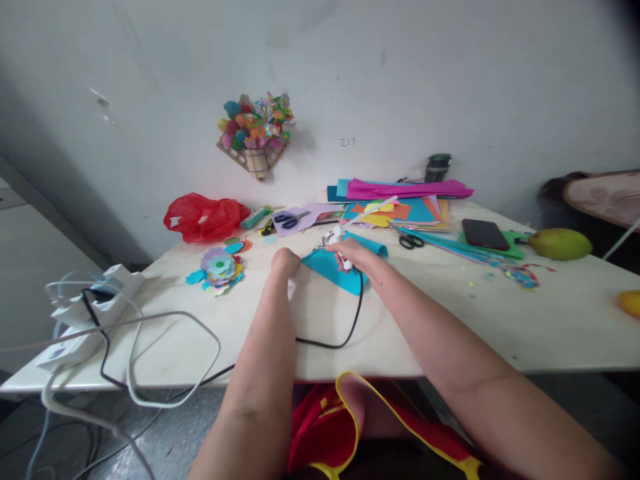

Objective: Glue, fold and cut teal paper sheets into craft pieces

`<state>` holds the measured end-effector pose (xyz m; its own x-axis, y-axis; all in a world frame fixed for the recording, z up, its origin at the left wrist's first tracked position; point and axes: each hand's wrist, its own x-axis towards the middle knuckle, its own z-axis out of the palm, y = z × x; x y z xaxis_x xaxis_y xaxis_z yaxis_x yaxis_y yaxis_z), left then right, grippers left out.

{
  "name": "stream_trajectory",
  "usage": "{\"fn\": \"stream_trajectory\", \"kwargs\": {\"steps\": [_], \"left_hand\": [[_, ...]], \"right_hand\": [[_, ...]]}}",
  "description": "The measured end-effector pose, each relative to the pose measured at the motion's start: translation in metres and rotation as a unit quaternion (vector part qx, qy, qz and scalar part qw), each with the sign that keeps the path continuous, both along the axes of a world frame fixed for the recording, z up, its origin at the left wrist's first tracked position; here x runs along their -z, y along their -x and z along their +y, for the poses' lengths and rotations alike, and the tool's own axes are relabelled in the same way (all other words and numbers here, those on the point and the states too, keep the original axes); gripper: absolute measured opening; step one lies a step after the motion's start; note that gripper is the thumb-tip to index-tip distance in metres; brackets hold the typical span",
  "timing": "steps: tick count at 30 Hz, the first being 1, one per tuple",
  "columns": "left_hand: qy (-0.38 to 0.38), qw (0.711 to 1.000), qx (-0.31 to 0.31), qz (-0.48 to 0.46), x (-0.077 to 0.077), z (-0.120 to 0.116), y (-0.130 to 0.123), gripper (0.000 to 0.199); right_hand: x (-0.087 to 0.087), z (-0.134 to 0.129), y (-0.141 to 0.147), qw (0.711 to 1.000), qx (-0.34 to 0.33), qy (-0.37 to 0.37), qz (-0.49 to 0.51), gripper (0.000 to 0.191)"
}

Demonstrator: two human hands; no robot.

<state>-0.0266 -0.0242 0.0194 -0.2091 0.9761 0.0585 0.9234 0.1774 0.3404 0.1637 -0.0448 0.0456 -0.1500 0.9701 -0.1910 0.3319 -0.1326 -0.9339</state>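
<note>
On the table lies a blue sheet, partly curled on its right side. My right hand is closed around a white glue gun, held over the sheet with its black cord hanging down. A pale stick slants up behind the gun; it looks like a glue stick. My left hand is closed at the sheet's left corner, apparently pinching it, its fingertips mostly hidden. Small silvery bits near the gun's nozzle are too small to make out.
Paper flowers and a red plastic bag lie left; scissors, more scissors, coloured paper, a phone and a green mango-like fruit lie behind and right. A power strip with cables stands left.
</note>
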Motion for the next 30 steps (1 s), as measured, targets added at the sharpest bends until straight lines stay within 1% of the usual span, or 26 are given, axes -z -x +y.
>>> {"fn": "stream_trajectory", "kwargs": {"steps": [3, 5, 13, 25, 30], "left_hand": [[0.027, 0.999, -0.020, -0.024, -0.0014, -0.0004, -0.0003, 0.021], [0.033, 0.999, -0.019, -0.029, -0.0023, -0.0002, -0.0002, 0.021], [0.032, 0.999, -0.019, -0.030, -0.0026, 0.0006, 0.0000, 0.023], [0.036, 0.999, -0.013, -0.031, -0.0042, -0.0019, -0.0003, 0.024], [0.040, 0.999, -0.017, -0.031, -0.0062, -0.0037, -0.0013, 0.025]], "right_hand": [[0.0020, 0.0040, -0.0041, 1.000, 0.016, 0.009, -0.011, 0.027], [0.0030, 0.0046, -0.0044, 1.000, 0.017, 0.009, -0.014, 0.027], [0.0030, 0.0021, 0.0012, 0.999, 0.024, 0.012, -0.031, 0.030], [0.0022, -0.0024, 0.0048, 0.999, -0.013, -0.003, -0.034, 0.025], [0.0008, -0.0034, 0.0050, 0.999, 0.004, -0.006, -0.033, 0.025]]}}
